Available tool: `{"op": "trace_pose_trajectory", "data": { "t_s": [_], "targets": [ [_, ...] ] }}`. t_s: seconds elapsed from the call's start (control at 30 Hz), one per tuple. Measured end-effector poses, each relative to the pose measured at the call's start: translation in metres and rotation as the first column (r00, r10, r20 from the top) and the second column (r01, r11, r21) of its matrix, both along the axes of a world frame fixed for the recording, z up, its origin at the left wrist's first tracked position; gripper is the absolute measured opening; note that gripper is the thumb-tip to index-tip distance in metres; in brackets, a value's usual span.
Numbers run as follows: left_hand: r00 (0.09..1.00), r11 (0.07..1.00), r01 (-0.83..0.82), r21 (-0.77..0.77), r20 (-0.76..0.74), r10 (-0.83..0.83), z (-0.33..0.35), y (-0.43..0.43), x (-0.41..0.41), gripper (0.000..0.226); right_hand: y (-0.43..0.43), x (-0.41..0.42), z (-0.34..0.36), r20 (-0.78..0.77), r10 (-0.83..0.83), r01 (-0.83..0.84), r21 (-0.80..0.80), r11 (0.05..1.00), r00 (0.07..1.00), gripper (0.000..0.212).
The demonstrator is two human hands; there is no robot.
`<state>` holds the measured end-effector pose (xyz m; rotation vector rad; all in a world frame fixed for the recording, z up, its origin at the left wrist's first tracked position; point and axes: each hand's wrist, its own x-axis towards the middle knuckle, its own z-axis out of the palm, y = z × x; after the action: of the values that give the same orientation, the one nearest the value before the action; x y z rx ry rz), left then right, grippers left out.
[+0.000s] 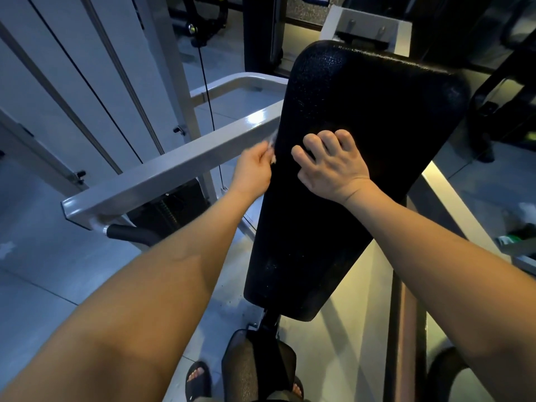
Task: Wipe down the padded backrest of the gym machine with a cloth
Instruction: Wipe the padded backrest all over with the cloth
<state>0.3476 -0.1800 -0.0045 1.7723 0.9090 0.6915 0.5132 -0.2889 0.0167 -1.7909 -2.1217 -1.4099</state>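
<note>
**Cloth at the pad's left edge, most of the pad lying to the right**

The left hand (253,166) pinches a small pale cloth (272,149) between curled fingers and holds it against the left edge of the black padded backrest (377,105). The cloth is blurred and mostly hidden by the hand, so its shape cannot be told. The right hand (333,163) sits on the pad face just to the right of the left hand, fingers bent with the tips on the padding and nothing visible in them. It looks to be bracing the pad.

From the cloth hand, nearly the whole backrest lies to the right. The pad's long axis runs from close below that hand to well beyond it, leaning a little rightward at the far end. The wiping hand is the one touching the pad's edge, so a sweep to the right along the padding seems the likely stroke. The right hand sits in that path.
</note>
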Motion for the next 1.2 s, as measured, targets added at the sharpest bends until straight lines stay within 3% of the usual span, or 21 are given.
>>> {"op": "trace_pose_trajectory", "data": {
  "t_s": [0.1, 0.2, 0.33, 0.4, 0.47, 0.53, 0.63, 0.77, 0.83, 0.97, 1.1, 1.2],
  "targets": [
    [0.976, 0.990, -0.009, -0.138, -0.215, -0.021, -0.045, -0.014, -0.022, 0.029, 0.001, 0.000, 0.001, 0.013, -0.009, 0.009, -0.007, 1.000, 1.000, 0.032],
    [0.995, 0.966, -0.034, -0.255, -0.102, 0.008, -0.034, -0.009, -0.014, 0.029, 0.001, 0.001, 0.000, 0.022, -0.004, 0.004, 0.006, 1.000, 1.000, 0.032],
    [0.990, 0.973, 0.009, -0.233, 0.137, 0.024, 0.010, 0.005, 0.006, 0.025, 0.001, 0.000, 0.000, 0.023, -0.007, 0.006, 0.007, 1.000, 1.000, 0.032],
    [0.996, 0.967, 0.055, -0.250, 0.085, -0.035, 0.001, 0.004, 0.001, 0.025, 0.001, -0.001, 0.000, 0.012, -0.005, 0.004, 0.002, 1.000, 1.000, 0.033],
    [0.991, 0.955, 0.075, -0.286, -0.089, -0.104, -0.026, 0.000, -0.008, 0.025, 0.001, -0.002, 0.000, 0.008, 0.002, -0.002, -0.008, 1.000, 1.000, 0.033],
    [0.980, 0.943, 0.044, -0.329, -0.169, -0.104, -0.047, -0.006, -0.012, 0.030, 0.002, -0.002, 0.001, 0.009, 0.001, 0.000, -0.012, 1.000, 1.000, 0.033],
    [0.999, 0.921, -0.039, -0.388, -0.047, 0.023, -0.044, -0.003, -0.002, 0.024, 0.003, -0.001, 0.002, 0.019, -0.002, 0.001, 0.007, 1.000, 1.000, 0.032],
    [0.983, 0.976, -0.076, -0.204, 0.149, 0.108, -0.028, -0.012, -0.001, 0.027, 0.003, -0.001, 0.001, 0.012, -0.005, 0.005, 0.003, 1.000, 1.000, 0.031],
    [0.990, 0.987, -0.066, -0.147, 0.117, 0.083, -0.051, -0.029, -0.012, 0.027, 0.002, -0.001, 0.000, 0.013, -0.011, 0.011, -0.005, 1.000, 1.000, 0.032],
    [0.990, 0.988, -0.102, -0.114, -0.107, 0.089, -0.101, -0.044, -0.034, 0.027, 0.002, -0.001, 0.000, 0.016, -0.010, 0.011, -0.009, 1.000, 1.000, 0.033],
    [0.984, 0.977, -0.140, -0.160, 0.084, 0.155, -0.060, -0.045, -0.017, 0.034, 0.002, -0.001, 0.001, 0.032, -0.016, 0.016, -0.018, 1.000, 0.999, 0.034],
    [0.976, 0.976, -0.202, -0.084, 0.062, 0.207, -0.048, -0.060, -0.006, 0.050, 0.002, -0.002, 0.000, 0.024, -0.020, 0.020, -0.001, 1.000, 0.999, 0.035]
  ]
}}
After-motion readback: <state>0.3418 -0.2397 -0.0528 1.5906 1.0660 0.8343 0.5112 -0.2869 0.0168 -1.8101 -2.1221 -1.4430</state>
